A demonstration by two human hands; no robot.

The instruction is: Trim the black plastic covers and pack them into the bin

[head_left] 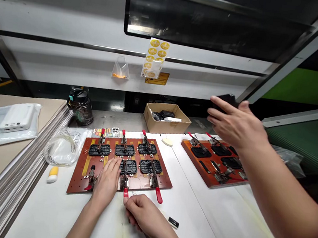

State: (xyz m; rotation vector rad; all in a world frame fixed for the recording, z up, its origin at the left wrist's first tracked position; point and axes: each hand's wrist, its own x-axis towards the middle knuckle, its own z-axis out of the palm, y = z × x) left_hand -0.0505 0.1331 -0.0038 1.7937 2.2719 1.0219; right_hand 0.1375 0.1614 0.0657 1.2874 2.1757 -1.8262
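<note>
A reddish-brown board (145, 185) carries black plastic parts under red-handled toggle clamps. Flat on its lower left part lies my left hand (106, 182), fingers stretched beside a black part (130, 167) at the front middle. My right hand (143, 213) is closed at the board's front edge, thumb and forefinger pinching the tip of a red clamp handle (126, 193); its other fingers curl underneath, partly hidden. To the right, another clamp handle (159, 195) points toward me. A black-ended tool (173, 222) shows beside my right wrist.
Another person's hand (238, 125) holds a dark object (227, 100) above a second clamp board (207, 176) at right. Behind stand a cardboard box (166, 127) and a dark jar (81, 107). A yellow-white bottle (53, 174) and a plastic bag (64, 148) lie at left.
</note>
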